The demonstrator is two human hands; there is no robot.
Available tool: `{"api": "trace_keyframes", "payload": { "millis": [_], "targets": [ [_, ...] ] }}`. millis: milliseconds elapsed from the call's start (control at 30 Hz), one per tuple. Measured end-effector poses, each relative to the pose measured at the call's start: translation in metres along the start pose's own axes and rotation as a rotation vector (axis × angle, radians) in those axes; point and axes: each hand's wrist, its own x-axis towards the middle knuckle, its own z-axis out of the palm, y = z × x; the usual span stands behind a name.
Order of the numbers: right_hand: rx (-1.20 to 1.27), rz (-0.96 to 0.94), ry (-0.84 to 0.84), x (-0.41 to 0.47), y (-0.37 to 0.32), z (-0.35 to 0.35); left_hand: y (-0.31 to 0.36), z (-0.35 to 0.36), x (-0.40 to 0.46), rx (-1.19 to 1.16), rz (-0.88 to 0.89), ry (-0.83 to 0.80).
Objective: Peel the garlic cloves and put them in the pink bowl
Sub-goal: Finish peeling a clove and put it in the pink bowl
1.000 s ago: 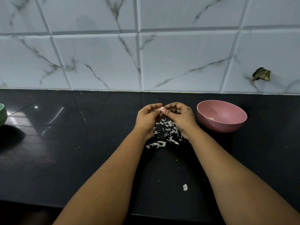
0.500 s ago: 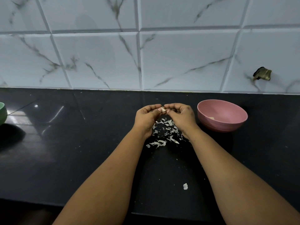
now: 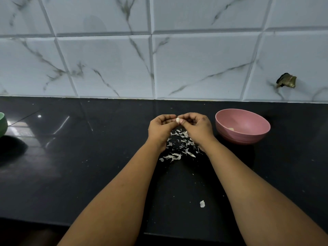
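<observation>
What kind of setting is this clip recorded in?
Most likely a home kitchen: a glossy black counter against a marble-look tiled wall, with a pink bowl and a pile of garlic skins under the hands.

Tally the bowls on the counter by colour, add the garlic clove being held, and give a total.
Pink bowl: 1
Green bowl, only partly in view at the left edge: 1
Garlic clove, held between the left hand and the right hand: 1
Total: 3
</observation>
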Motion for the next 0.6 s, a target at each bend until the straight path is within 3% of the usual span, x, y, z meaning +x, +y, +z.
{"api": "trace_keyframes", "payload": {
  "millis": [233,433,600],
  "targets": [
    [0.282,0.171,-0.065,-0.0026,-0.0077,0.0013,0.0039,-0.0002,-0.0036,-0.029,-0.020,-0.014],
    [0.300,0.112,-0.071,-0.0038,-0.0057,-0.0002,0.0035,-0.0014,-0.0020,0.012,0.010,-0.058],
    [0.405,0.181,-0.055,-0.0032,-0.0082,-0.0012,0.0034,0.0006,-0.0022,0.030,0.010,-0.048]
  ]
}}
